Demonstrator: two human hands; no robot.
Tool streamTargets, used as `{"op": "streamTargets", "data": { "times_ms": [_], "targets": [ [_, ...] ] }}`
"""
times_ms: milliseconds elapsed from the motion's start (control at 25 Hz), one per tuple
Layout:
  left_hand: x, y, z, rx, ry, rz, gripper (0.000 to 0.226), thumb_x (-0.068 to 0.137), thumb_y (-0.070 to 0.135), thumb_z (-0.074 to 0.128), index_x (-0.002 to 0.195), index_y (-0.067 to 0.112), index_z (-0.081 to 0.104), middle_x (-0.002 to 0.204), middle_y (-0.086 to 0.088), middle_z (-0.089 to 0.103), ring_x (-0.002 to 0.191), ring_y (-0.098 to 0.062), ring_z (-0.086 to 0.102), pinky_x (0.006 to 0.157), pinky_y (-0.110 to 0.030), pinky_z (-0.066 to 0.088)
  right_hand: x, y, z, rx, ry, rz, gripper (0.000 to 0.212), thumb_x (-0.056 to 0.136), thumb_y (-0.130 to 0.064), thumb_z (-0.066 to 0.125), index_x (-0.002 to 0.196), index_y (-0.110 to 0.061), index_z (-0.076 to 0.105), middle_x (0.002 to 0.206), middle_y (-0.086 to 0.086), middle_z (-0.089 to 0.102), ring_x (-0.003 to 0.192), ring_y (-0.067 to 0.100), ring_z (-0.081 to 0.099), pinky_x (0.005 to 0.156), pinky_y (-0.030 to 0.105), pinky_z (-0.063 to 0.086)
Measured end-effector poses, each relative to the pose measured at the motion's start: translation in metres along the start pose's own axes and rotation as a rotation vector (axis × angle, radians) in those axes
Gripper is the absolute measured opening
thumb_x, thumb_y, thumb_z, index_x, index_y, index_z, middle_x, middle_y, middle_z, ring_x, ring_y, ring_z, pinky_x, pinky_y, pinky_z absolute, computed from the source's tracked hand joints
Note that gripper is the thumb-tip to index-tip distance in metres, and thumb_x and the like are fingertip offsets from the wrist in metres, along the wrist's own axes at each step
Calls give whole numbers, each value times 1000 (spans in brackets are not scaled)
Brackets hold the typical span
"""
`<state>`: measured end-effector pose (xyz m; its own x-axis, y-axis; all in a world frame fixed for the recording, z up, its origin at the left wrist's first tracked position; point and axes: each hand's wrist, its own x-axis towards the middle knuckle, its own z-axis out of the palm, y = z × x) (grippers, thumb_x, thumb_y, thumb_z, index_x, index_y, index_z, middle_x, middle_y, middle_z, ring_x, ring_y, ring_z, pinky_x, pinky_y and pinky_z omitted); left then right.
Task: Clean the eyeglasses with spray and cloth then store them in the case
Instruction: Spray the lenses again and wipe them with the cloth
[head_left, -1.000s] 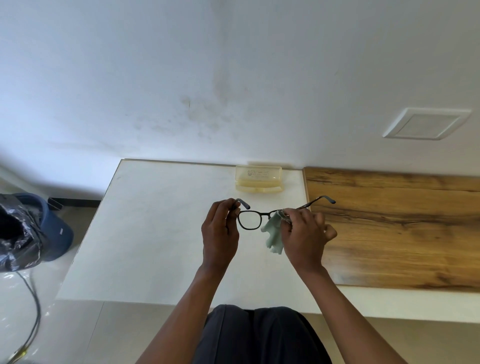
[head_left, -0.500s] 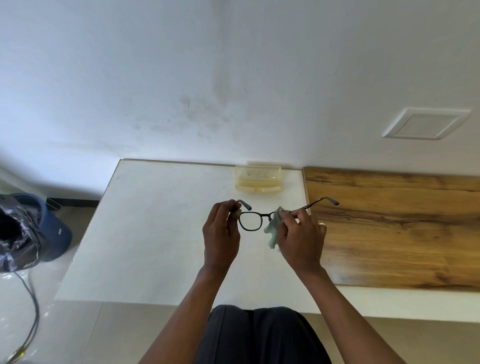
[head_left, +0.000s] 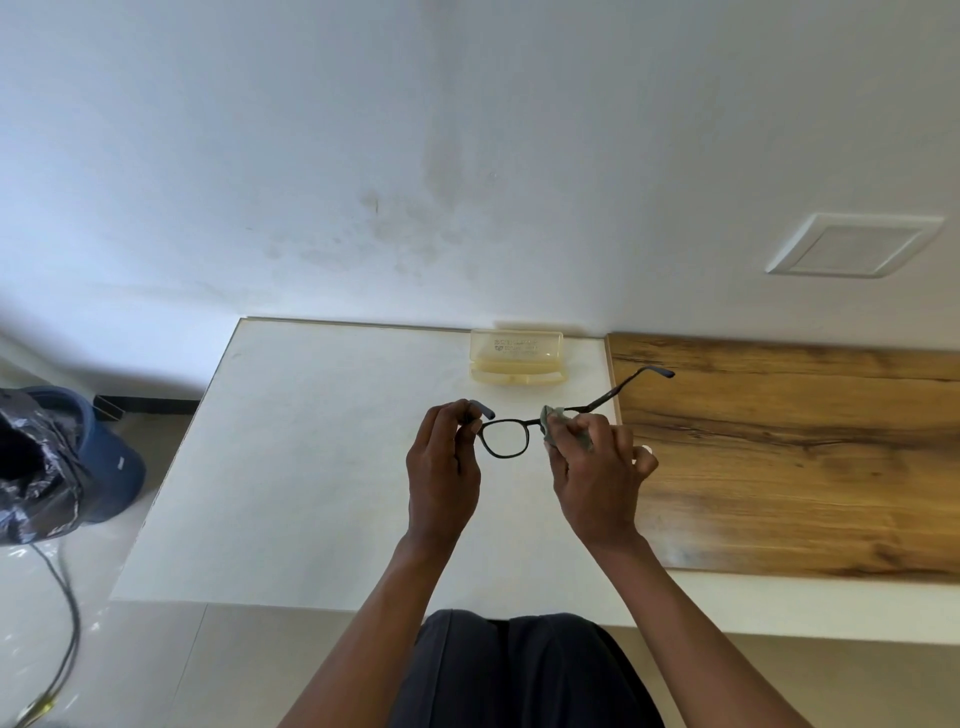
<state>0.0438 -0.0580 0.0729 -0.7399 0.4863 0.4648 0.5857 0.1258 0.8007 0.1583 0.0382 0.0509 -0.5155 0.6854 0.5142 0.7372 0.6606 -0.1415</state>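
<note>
**Glasses mid-wipe, case waiting at the back**

The eyeglasses (head_left: 506, 439) were held up over the white bench (head_left: 311, 467), both temples unfolded; the left hand (head_left: 441, 467) pinched the frame at its left hinge corner, and the right hand (head_left: 597, 473) had a pale green cloth (head_left: 553, 418) bunched round the other lens, fingers curled on it; so both hands were gripping something, neither free. The clear yellowish case (head_left: 516, 358) sat at the back edge against the wall, well apart from the hands; couldn't tell for sure if its lid was open, though it looked propped up. No spray bottle anywhere I could see.

Handling-wise I'd guess these were light and a bit springy, thin dark frame, lenses easy to smudge or scratch; best held by the rim corner or hinge like the left hand did, never by the far temple tip, which would flex; cloth was soft and limp, so it needed pinching against the lens from both sides.
</note>
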Motion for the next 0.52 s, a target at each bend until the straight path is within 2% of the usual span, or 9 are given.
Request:
{"op": "streamTargets", "data": {
  "times_ms": [160, 320, 400, 520],
  "targets": [
    [-1, -2, 0, 5, 8, -13, 14, 83, -13, 54, 88, -1, 61, 88, 2, 58, 84, 5, 52, 76, 0, 39, -1, 7, 3, 42, 55, -18, 18, 68, -23, 79, 81, -28, 69, 83, -5, 65, 88, 17, 40, 72, 34, 20],
    [0, -4, -1, 2, 8, -45, 15, 83, -14, 55, 89, -2, 62, 87, -4, 62, 85, 5, 53, 76, 0, 39, -1, 14, 3, -83, 85, -56, 15, 66, -32, 80, 72, -26, 67, 80, -5, 65, 89, 16, 41, 73, 36, 21],
    [1, -4, -2, 6, -1, -25, 15, 83, -14, 55, 89, -2, 62, 88, -1, 61, 85, 5, 52, 76, 0, 39, 0, 15, 3, -147, 93, -37, 19, 71, -42, 74, 74, -25, 67, 83, -5, 66, 89, 17, 41, 74, 37, 22],
    [3, -2, -2, 10, -26, 15, 15, 83, -13, 55, 88, -1, 62, 87, 1, 59, 83, 4, 52, 75, -2, 40, 1, 11, 3, -193, 58, 25, 32, 73, -47, 70, 91, -21, 69, 94, 0, 65, 90, 19, 39, 75, 37, 24]
  ]
}}
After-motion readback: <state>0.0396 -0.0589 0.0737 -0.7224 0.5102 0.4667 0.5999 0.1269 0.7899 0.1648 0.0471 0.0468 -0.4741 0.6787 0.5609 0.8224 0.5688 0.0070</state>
